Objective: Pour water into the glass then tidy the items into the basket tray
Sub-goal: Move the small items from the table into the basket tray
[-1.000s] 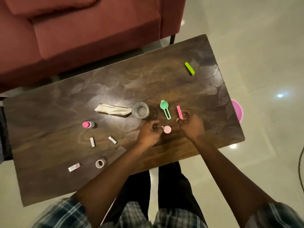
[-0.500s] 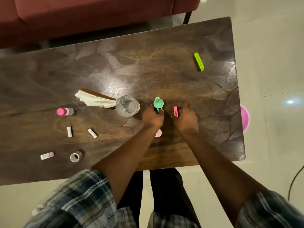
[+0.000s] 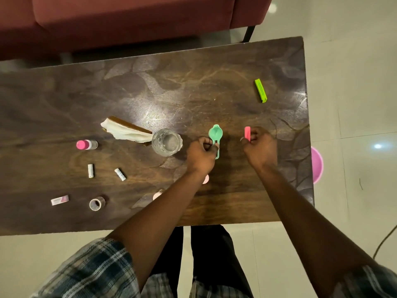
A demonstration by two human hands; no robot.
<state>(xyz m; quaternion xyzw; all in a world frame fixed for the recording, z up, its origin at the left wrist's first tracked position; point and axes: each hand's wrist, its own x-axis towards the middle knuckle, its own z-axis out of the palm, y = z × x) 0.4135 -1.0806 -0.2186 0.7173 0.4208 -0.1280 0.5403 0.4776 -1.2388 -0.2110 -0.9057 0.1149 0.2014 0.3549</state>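
A clear glass (image 3: 167, 142) stands near the middle of the dark wooden table (image 3: 193, 87). Just right of it my left hand (image 3: 200, 154) pinches the handle of a green measuring spoon (image 3: 215, 134), whose bowl points away from me. My right hand (image 3: 258, 147) grips a small pink clip (image 3: 247, 132) at the fingertips. A pale pink round lid (image 3: 205, 179) peeks out beside my left wrist, and another pink piece (image 3: 157, 194) shows by my forearm. No basket tray is in view.
A folded white cloth (image 3: 124, 131), a pink-capped bottle (image 3: 86, 144), two small white tubes (image 3: 90, 170) (image 3: 120, 174), a tape roll (image 3: 96, 203) and a small packet (image 3: 59, 200) lie at left. A green clip (image 3: 260, 90) lies far right. A pink bowl (image 3: 317, 164) sits on the floor; a red sofa (image 3: 129, 20) stands behind.
My left hand left the pink lid, moved up to the green spoon and took its handle. My right hand closed round the pink clip. The camera shifted over the table.
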